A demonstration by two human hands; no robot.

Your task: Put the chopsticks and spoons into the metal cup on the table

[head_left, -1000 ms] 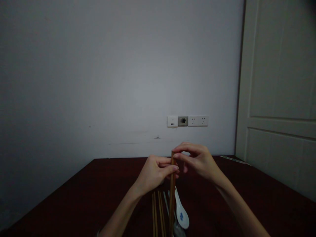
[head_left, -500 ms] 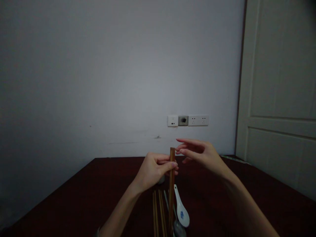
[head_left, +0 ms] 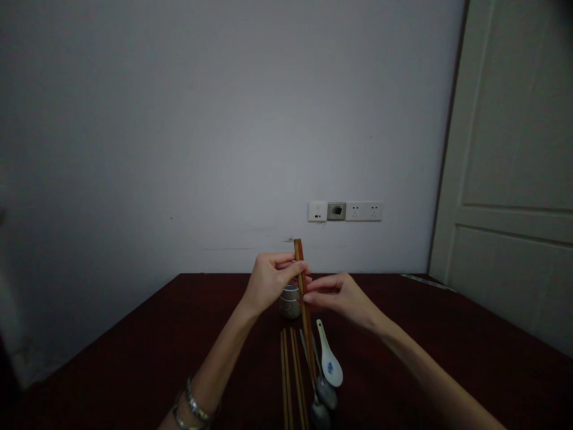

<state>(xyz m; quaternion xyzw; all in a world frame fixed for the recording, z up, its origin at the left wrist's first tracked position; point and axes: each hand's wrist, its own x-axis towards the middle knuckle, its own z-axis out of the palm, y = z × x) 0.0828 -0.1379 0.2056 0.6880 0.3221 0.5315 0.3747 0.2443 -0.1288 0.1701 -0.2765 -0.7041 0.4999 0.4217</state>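
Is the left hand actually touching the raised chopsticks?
Touching: the head view shows the left hand pinching the raised chopsticks, its thumb lying across them.

Straight, slender brown wooden chopsticks (head_left: 307, 325), seemingly two, are held pressed together lengthwise, side by side, their upper ends roughly level. A paler face is shown on the left and a redder brown one on the right. They are pinched in two places, near the top and a little lower. They are tilted slightly, the top leaning left; whether the lower tips are rested on anything cannot be told.
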